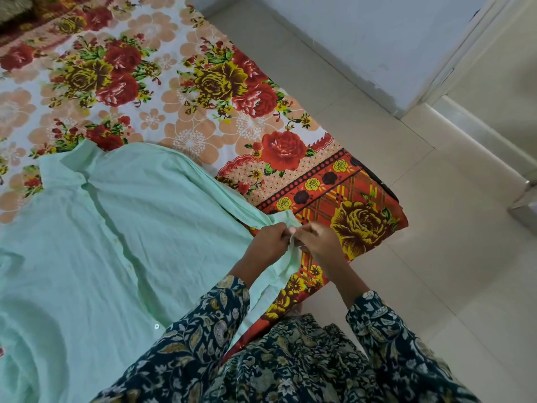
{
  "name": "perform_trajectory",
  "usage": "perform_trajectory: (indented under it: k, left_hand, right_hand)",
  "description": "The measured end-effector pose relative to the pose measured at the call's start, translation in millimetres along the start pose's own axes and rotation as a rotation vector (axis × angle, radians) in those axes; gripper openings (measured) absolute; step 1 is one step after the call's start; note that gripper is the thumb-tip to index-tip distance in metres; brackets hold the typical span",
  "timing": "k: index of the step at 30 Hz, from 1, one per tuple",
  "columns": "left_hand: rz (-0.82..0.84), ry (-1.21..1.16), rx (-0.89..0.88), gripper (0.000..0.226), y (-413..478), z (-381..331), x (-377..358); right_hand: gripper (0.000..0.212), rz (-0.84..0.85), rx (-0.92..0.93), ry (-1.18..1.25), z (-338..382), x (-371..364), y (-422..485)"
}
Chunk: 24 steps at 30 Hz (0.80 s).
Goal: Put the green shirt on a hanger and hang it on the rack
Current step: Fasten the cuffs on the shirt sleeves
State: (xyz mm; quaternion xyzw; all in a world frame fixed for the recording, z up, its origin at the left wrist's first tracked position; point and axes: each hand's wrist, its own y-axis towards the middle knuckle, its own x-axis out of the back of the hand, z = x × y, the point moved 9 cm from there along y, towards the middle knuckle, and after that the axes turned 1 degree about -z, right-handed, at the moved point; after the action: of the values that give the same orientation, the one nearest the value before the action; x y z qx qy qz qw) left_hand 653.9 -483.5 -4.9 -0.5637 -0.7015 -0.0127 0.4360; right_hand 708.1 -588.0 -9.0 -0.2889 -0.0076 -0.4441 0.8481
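A bed (203, 82) with a floral sheet carries the shirt (101, 242), spread flat, collar away. Both hands, left (268, 242) and right (318, 242), pinch its cuff (287, 219) at the bed's edge. Thin, limp cloth, likely light; best held at the collar or shoulders.

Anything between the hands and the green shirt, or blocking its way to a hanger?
Nothing between them: left hand and right hand already pinch the green shirt at its cuff on the bed. No hanger or rack in view.

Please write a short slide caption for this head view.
Both hands, left hand and right hand, pinch the green shirt cuff on the floral bedsheet.
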Motion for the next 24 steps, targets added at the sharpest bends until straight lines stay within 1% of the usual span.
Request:
perform_trajectory:
  k: [2, 5, 7, 8, 10, 12, 14, 16, 18, 21, 24]
  left_hand:
    - [-0.03, 0.058, -0.005, 0.02, -0.7, -3.0, -1.8]
    - [-0.075, 0.15, -0.017, 0.023, -3.0, -8.7, -7.6]
    - [-0.095, 0.138, -0.016, 0.022, -3.2, -8.4, -9.5]
    - [-0.094, 0.064, 0.001, 0.019, -1.8, -4.7, -9.6]
    - [-0.054, -0.205, 0.073, 0.013, 2.0, 6.5, -10.1]
    - [0.007, -0.414, 0.109, 0.02, 2.6, 10.0, -9.2]
    - [0.088, -0.537, 0.114, 0.025, 0.9, 8.0, -12.1]
    - [0.139, -0.573, 0.136, 0.024, 0.2, 8.3, -14.9]
    - [0.134, -0.533, 0.177, 0.025, 2.1, 14.7, -13.5]
    - [0.072, -0.558, 0.237, 0.024, 1.8, 29.2, -1.3]
    - [0.007, -0.575, 0.266, 0.021, -8.9, 44.3, 18.7]
  right_hand:
    - [0.02, -0.007, 0.007, -0.043, 2.2, -0.4, 0.4]
    - [0.014, -0.065, 0.016, -0.168, 3.0, 1.1, 2.6]
    - [0.015, -0.091, 0.012, -0.172, -1.0, 4.5, 4.5]
    - [0.015, -0.097, 0.003, -0.148, -3.1, 6.7, 5.2]
    - [0.014, -0.094, -0.057, -0.042, -9.8, 11.5, 7.4]
    - [0.014, -0.084, -0.135, 0.054, -15.5, 13.1, 9.8]
    - [0.016, -0.1, -0.157, 0.035, -18.0, 15.0, 14.1]
    - [0.016, -0.118, -0.15, -0.03, -20.6, 17.0, 16.3]
    - [0.014, -0.111, -0.132, -0.053, -21.3, 17.8, 15.6]
    - [0.022, -0.112, -0.099, -0.171, -17.0, 17.9, 15.6]
    - [0.024, -0.101, -0.106, -0.201, -11.0, 6.1, 17.2]
